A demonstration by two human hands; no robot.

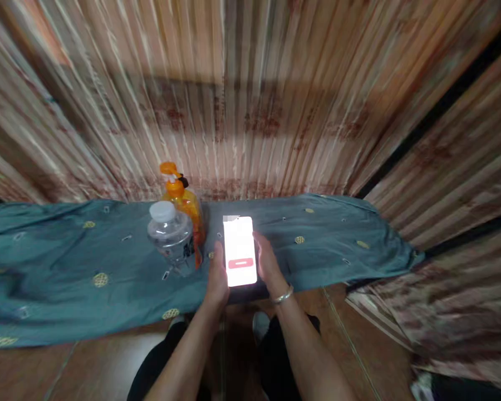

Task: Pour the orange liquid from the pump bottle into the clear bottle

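Observation:
A smartphone [239, 245] with a glaring white screen and a red bar low on it is held upright between my two hands. My left hand [217, 277] grips its left edge, the thumb lying along the side. On the opposite edge, my right hand [268, 260] closes against the phone; a silvery bracelet [283, 295] circles that wrist. Most fingers are hidden behind the phone. Left of it stands a clear plastic bottle [171, 236] with a white cap. Just behind that is an orange pump bottle [187, 203], partly covered by the clear one.
A long surface draped in teal cloth [121, 250] with yellow pineapple prints runs across in front of me. Striped curtains [250, 111] hang behind it and at the right, where dark bars [434, 111] cross. Brown floor tiles [342, 334] lie below, around my legs.

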